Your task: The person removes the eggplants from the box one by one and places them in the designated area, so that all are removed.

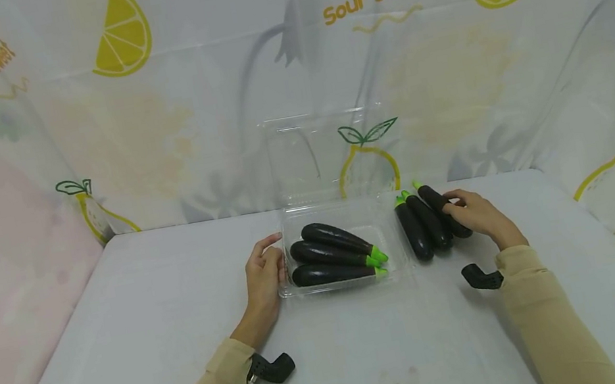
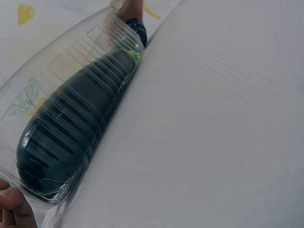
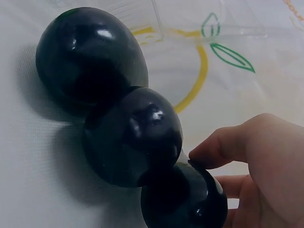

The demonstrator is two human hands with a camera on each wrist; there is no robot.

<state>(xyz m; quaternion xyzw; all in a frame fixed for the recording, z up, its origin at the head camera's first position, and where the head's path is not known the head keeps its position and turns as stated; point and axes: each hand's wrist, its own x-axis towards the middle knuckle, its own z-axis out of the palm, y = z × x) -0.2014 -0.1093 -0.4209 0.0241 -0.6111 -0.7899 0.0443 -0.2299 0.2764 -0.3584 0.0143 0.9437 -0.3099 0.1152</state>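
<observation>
A clear plastic clamshell box [image 1: 339,286] stands on the table with its lid [image 1: 302,158] raised at the back. Inside lie three dark eggplants [image 1: 324,252] with bright green stem ends toward the right. My left hand [image 1: 263,275] holds the box's left edge, its fingers bent at the rim; in the left wrist view the fingers [image 2: 16,206] show at the box's corner. To the right of the box, three more eggplants [image 1: 426,219] lie side by side. My right hand [image 1: 480,215] grips the rightmost eggplant [image 3: 183,197], thumb and fingers on either side of it.
A white cloth covers the table [image 1: 178,297]. Behind it hangs a curtain [image 1: 205,100] printed with lemons and lettering, close to the raised lid. Black wrist devices [image 1: 273,367] sit at both sleeves.
</observation>
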